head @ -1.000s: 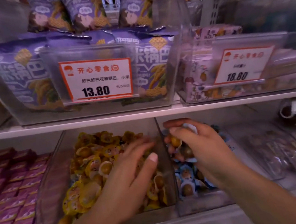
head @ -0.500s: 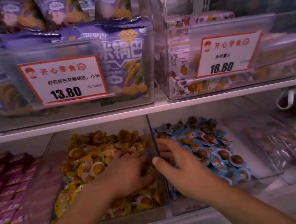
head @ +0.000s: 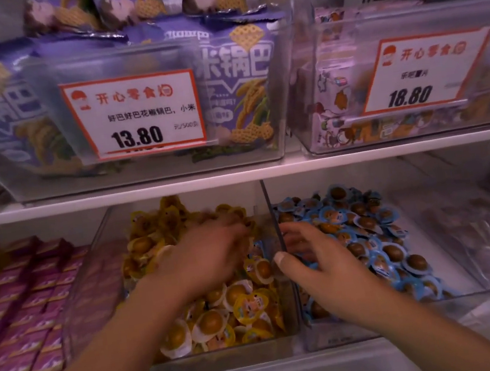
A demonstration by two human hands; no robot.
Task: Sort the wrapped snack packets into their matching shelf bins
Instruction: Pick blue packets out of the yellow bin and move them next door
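The head camera looks at two shelf levels. On the lower level stand two clear plastic bins side by side, touching along a shared dark edge. The left clear bin [head: 276, 277] is heaped with yellow-wrapped round snack packets [head: 241, 307], too many to count, each showing a brown egg-like ball under film. The right clear bin [head: 325, 335] holds a heap of blue-wrapped round snack packets [head: 399, 253] of the same shape, also too many to count. One blue-edged packet [head: 257, 246] shows in the yellow bin just right of the left hand, near the divider.

Two bare forearms reach in from the bottom edge, one to each bin. The left hand [head: 206, 257] lies palm down over the yellow heap, its fingers curled forward into the packets; it is motion-blurred, so whether it pinches anything cannot be told. The right hand [head: 326, 271] hovers palm down at the left end of the blue bin, just beside the divider, fingers [head: 294, 235] loosely spread and bent toward the blue packets, thumb [head: 283, 262] stuck out leftward over the dividing wall; nothing is visibly gripped.

Left of the yellow bin lie rows of small pink boxed packets [head: 20, 311]. On the upper level stand two clear bins: one with purple snack bags [head: 238, 71] and a white price card reading 13.80 [head: 135, 115], one with pale cartoon-printed packs [head: 332, 102] and a card reading 18.80 [head: 422, 71].
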